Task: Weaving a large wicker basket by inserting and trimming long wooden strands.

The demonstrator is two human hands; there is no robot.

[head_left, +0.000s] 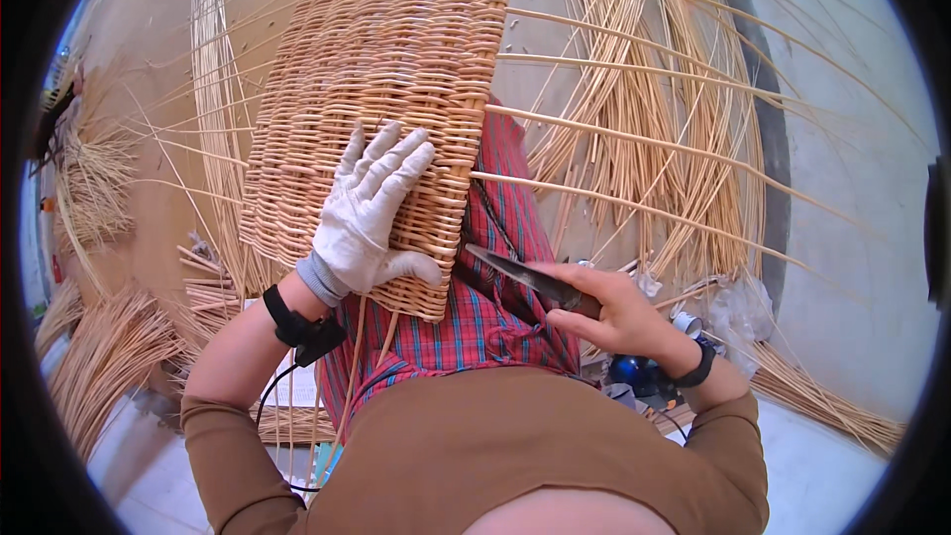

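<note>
A woven wicker panel (386, 69) lies across my lap and stretches away from me, with long canes sticking out of both sides. My left hand (367, 208), in a white glove, rests flat on its near part, fingers stretched out and thumb toward the near right corner. In my bare right hand (619, 312) is a knife (525, 273); its pointed blade aims left at the panel's right edge, near that corner. Whether the tip touches the weave I cannot tell. Beneath lies red plaid cloth (515, 198) over my legs.
Loose canes (634, 139) lie in a broad heap on the floor at the right. More cane bundles (109, 357) are at the left. A protruding cane (634, 203) reaches out above my right hand. Clear plastic (738, 312) sits near my right wrist.
</note>
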